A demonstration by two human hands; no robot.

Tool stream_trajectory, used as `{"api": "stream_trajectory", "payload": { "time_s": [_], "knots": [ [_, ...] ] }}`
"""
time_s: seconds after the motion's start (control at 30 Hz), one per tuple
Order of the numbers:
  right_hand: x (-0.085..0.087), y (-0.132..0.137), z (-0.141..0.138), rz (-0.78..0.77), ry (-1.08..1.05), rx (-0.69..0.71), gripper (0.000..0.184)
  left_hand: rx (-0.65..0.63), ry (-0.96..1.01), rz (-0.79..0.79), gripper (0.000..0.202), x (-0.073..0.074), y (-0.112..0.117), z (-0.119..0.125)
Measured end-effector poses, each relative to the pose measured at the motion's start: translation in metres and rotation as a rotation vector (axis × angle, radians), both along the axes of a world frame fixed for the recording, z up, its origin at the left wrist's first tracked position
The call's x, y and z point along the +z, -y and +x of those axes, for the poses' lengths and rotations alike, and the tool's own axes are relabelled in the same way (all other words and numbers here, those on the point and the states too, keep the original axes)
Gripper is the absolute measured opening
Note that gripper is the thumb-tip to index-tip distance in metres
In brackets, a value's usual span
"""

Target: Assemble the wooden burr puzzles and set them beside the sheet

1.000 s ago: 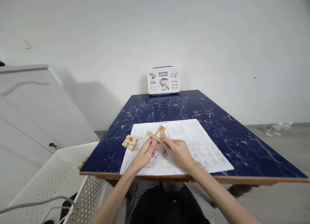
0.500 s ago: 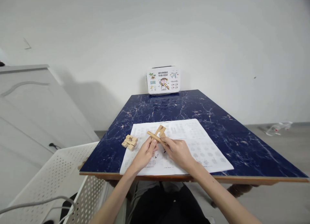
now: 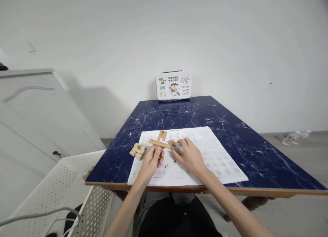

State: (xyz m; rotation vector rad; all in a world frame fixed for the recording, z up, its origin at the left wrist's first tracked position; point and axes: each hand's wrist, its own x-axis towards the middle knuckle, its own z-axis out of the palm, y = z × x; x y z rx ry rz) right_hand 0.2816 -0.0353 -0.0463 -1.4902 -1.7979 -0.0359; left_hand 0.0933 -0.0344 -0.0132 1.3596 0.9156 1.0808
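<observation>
Pinched in my left hand (image 3: 153,159) are two crossed wooden puzzle pieces: a long bar (image 3: 160,144) and a notched flat piece (image 3: 162,134) with a black mark, standing out beyond it. My right hand (image 3: 191,157) has its thumb and forefinger around another marked wooden piece (image 3: 173,145), close to the bar's right end. Whether that piece touches the bar I cannot tell. Under both hands lies a white printed sheet (image 3: 212,155) with rows of grey figures. A small cluster of interlocked wooden blocks (image 3: 138,151) sits at the sheet's left edge.
The blue marbled table (image 3: 194,115) carries a white case (image 3: 173,86) with cartoon prints at its far end, against the wall. A white perforated basket (image 3: 89,209) and a cable (image 3: 51,211) are at the lower left. Clear plastic (image 3: 294,137) lies on the floor at right.
My hands have drawn apart. The crossed pieces have shifted left and turned in my left hand; my right hand has left the bar and moved to the other marked piece.
</observation>
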Motion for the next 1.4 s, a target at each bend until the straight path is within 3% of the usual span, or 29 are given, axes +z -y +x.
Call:
{"api": "stream_trajectory", "payload": {
  "time_s": [0.17,0.43,0.5,0.6,0.7,0.77,0.87,1.17,1.4],
  "knots": [
    [-0.002,-0.004,-0.003,-0.088,0.057,-0.057,0.014,0.008,-0.006,0.009,0.04,0.002,0.001,0.001],
    [0.02,-0.006,0.009,-0.346,-0.079,0.015,0.003,0.039,-0.061,0.046,0.038,0.007,0.001,0.0],
    [0.027,-0.004,0.014,-0.334,-0.246,0.039,0.007,0.069,-0.07,0.044,0.038,0.005,0.0,-0.002],
    [0.039,0.003,0.018,-0.335,-0.683,0.127,0.021,0.104,-0.041,0.036,0.036,0.001,-0.003,-0.003],
    [0.051,0.016,0.016,-0.497,-1.173,0.312,0.034,0.098,-0.009,0.047,0.034,-0.001,-0.004,-0.004],
    [0.056,0.024,0.011,-0.583,-1.448,0.427,0.032,0.088,0.004,0.059,0.031,0.0,-0.004,-0.004],
    [0.057,0.031,0.003,-0.68,-1.725,0.48,0.024,0.083,0.028,0.061,0.029,0.003,-0.002,-0.004],
    [0.058,0.039,-0.005,-0.821,-1.994,0.633,0.017,0.058,0.062,0.03,0.031,0.002,-0.001,-0.004],
    [0.06,0.045,-0.012,-0.881,-2.16,0.628,0.014,0.035,0.028,0.038,0.037,0.002,0.0,-0.005]
  ]
}}
